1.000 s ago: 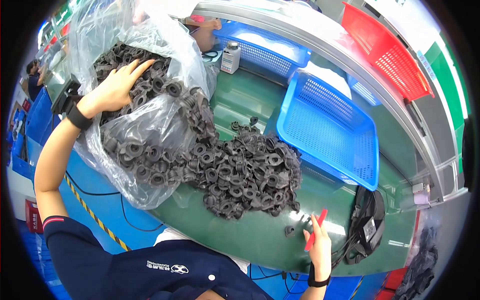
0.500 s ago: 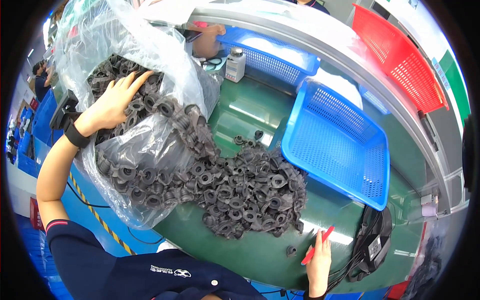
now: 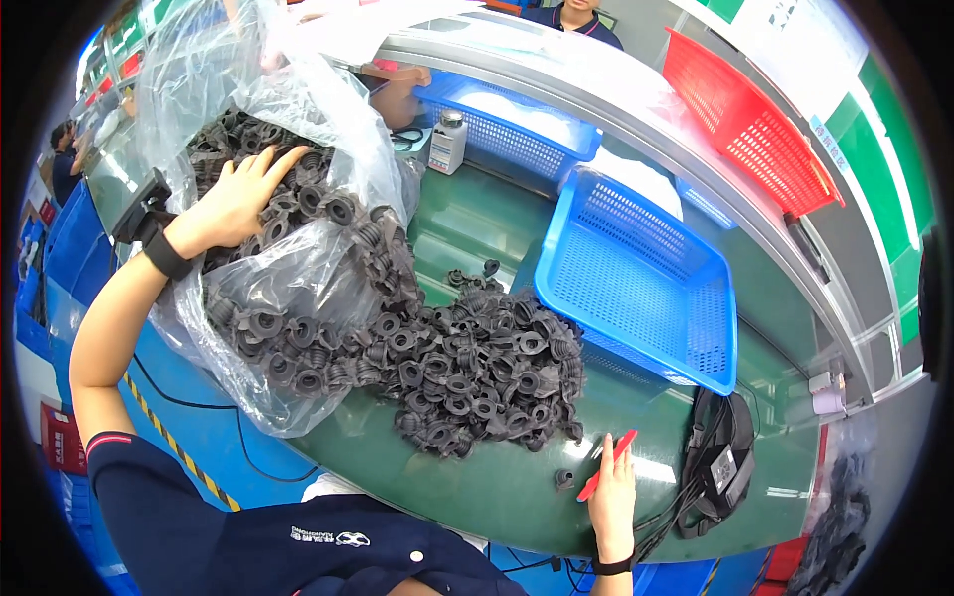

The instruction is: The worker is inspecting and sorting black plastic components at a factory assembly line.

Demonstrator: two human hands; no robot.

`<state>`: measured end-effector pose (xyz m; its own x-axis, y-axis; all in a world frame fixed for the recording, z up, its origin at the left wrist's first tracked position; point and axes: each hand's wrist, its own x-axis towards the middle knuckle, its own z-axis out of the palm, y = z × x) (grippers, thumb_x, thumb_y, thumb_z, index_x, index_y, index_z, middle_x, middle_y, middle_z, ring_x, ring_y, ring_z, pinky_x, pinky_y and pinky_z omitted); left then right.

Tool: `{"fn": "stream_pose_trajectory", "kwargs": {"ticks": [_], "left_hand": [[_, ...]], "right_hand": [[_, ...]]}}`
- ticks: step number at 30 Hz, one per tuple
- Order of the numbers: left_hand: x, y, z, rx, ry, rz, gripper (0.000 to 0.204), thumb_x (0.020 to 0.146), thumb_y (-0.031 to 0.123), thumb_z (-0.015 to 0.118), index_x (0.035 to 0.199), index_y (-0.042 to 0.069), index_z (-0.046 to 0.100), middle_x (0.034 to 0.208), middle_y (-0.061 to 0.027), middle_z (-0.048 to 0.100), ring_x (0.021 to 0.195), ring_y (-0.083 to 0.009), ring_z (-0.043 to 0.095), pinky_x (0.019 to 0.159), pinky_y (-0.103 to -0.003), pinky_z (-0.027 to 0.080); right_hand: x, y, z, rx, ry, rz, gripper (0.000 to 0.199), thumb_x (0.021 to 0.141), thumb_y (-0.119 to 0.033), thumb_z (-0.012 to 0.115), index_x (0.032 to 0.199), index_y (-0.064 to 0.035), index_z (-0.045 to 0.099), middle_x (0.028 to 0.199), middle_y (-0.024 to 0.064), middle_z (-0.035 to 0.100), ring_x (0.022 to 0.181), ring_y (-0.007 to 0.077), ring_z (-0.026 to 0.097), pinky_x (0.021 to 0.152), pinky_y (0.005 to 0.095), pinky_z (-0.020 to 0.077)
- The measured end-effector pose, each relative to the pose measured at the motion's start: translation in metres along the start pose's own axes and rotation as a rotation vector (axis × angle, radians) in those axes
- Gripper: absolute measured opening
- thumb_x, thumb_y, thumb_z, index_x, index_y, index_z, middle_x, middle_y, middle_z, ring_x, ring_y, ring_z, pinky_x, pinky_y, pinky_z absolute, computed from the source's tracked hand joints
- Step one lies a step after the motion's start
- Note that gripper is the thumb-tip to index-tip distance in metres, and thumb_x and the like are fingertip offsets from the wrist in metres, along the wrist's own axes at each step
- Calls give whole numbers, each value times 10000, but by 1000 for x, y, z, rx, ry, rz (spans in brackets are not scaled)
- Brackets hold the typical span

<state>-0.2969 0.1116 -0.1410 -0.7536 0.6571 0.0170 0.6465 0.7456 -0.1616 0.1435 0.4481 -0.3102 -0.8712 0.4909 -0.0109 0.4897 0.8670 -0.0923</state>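
My left hand [image 3: 234,204] lies with spread fingers on black ribbed rubber grommets inside a large clear plastic bag [image 3: 298,79]. From the bag's mouth the grommets spill into a broad heap [image 3: 477,377] on the green tabletop. At the front right, my right hand [image 3: 613,492] is closed around a slim red pen-like tool [image 3: 608,465], held on a slant; its exact kind is unclear. A single loose grommet [image 3: 565,480] stands on the table just left of that hand.
An empty blue perforated basket [image 3: 646,288] stands right of the heap. Behind are another blue basket [image 3: 507,119] and a white bottle [image 3: 447,142]. A black strapped device with cables [image 3: 720,472] lies at the right. A red basket [image 3: 745,119] is beyond the rail; another person [image 3: 576,22] stands behind.
The whole view has shifted, so the table's contents appear farther left. My left hand remains on the grommets in the bag, and my right hand still holds the red tool.
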Motion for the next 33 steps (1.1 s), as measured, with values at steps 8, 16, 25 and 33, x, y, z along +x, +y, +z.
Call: {"fn": "stream_pose_trajectory", "kwargs": {"ticks": [8, 16, 25, 33], "left_hand": [[1, -3, 2, 14, 4, 3, 1063, 590, -139, 550, 1489, 200, 95, 1425, -287, 275, 1296, -452, 323, 1055, -611, 224], [3, -3, 6, 40, 12, -5, 1052, 587, -123, 550, 1490, 178, 102, 1406, -298, 297, 1289, -436, 333, 1059, -577, 235], [-2, -2, 6, 82, 67, 43, 1099, 566, -51, 683, 1482, 149, 110, 1387, -270, 319, 1264, -436, 358, 978, -582, 315], [0, 1, 5, 54, 66, 32, 1060, 550, -75, 641, 1469, 101, 143, 1360, -283, 340, 1269, -423, 357, 995, -547, 296]], "right_hand": [[0, -2, 7, -90, -2, 37, 647, 840, -20, 504, 1432, 0, 244, 1376, 322, 354, 1309, 440, 324, 1050, 519, 301], [-1, 0, 9, -96, -3, 14, 621, 846, -19, 490, 1422, 2, 260, 1371, 324, 358, 1296, 445, 339, 1046, 515, 304], [2, -2, 7, -100, -86, 76, 675, 819, -50, 522, 1434, -8, 248, 1376, 310, 350, 1331, 418, 295, 1065, 500, 289], [5, -1, 3, -115, -151, 55, 681, 818, -40, 520, 1428, 19, 223, 1384, 320, 332, 1336, 428, 288, 1060, 516, 305]]}}
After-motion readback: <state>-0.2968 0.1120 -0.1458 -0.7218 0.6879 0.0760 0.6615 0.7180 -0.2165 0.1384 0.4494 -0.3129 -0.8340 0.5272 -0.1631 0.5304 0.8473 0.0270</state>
